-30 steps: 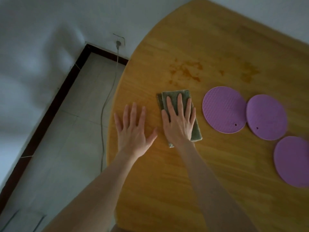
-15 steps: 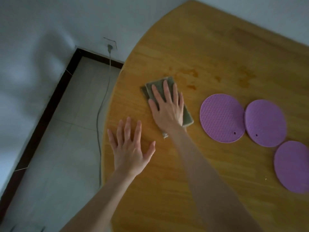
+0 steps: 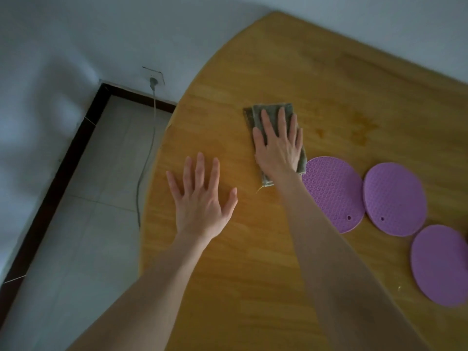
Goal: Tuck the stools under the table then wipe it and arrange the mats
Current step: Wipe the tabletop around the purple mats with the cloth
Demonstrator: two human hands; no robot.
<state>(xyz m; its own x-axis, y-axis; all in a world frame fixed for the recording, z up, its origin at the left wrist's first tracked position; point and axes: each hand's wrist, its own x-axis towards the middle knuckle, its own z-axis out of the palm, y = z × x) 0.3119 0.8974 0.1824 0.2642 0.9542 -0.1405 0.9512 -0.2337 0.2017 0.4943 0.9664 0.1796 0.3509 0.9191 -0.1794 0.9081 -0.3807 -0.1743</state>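
A folded grey-green cloth (image 3: 271, 112) lies on the yellow wooden table (image 3: 253, 249). My right hand (image 3: 277, 145) presses flat on the cloth, fingers spread, pointing away from me. My left hand (image 3: 201, 198) rests flat and open on the bare wood near the table's curved left edge. Three round purple mats sit to the right: the first mat (image 3: 331, 193) touches the cloth's lower corner, a second mat (image 3: 395, 198) is beside it, a third mat (image 3: 440, 264) is cut off by the frame's right side. Brownish stains (image 3: 362, 127) mark the wood right of the cloth. No stools are visible.
Left of the table is a pale tiled floor (image 3: 88, 224) with a dark skirting board (image 3: 58, 173) along the white wall. A grey cable (image 3: 147, 153) hangs from a wall socket (image 3: 153, 81) down to the floor beside the table edge.
My right hand slid the cloth away from me across the stained patch, then a little to the right, against the first mat. The stains under it look fainter. My left hand stayed flat.
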